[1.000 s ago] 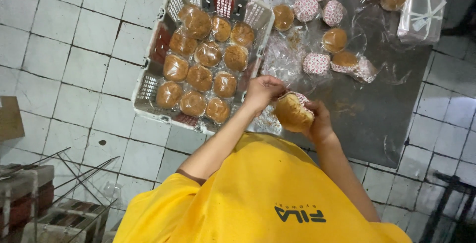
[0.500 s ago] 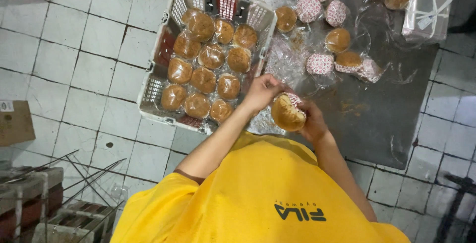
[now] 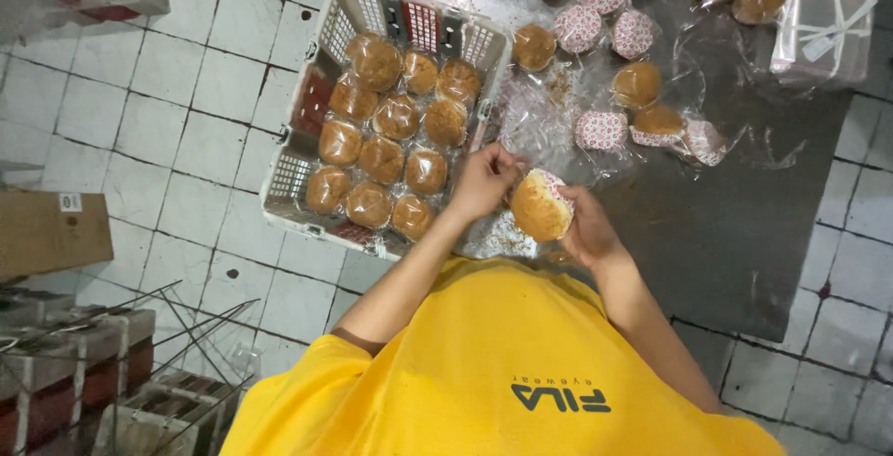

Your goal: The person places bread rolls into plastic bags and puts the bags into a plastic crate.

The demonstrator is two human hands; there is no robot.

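Observation:
My right hand [image 3: 584, 233] holds a round golden-brown bun [image 3: 538, 210] that sits in a red-and-white patterned paper cup. My left hand [image 3: 482, 181] is at the bun's upper left edge, fingertips pinched on thin clear plastic wrap there. Both hands hover over a crumpled clear bag [image 3: 502, 233] beside the near right corner of a white plastic crate [image 3: 290, 177]. The crate holds several buns wrapped in clear plastic [image 3: 381, 158]. My yellow shirt fills the bottom of the view.
A dark sheet [image 3: 744, 223] on the white tiled floor carries several loose buns in patterned cups [image 3: 605, 128] and a stack of clear bags [image 3: 823, 33]. A cardboard box [image 3: 46, 233] and wire racks [image 3: 112, 363] stand at the left.
The bun has tilted slightly in my right hand and my left hand's fingers have shifted along its edge. Crate and loose buns have not moved.

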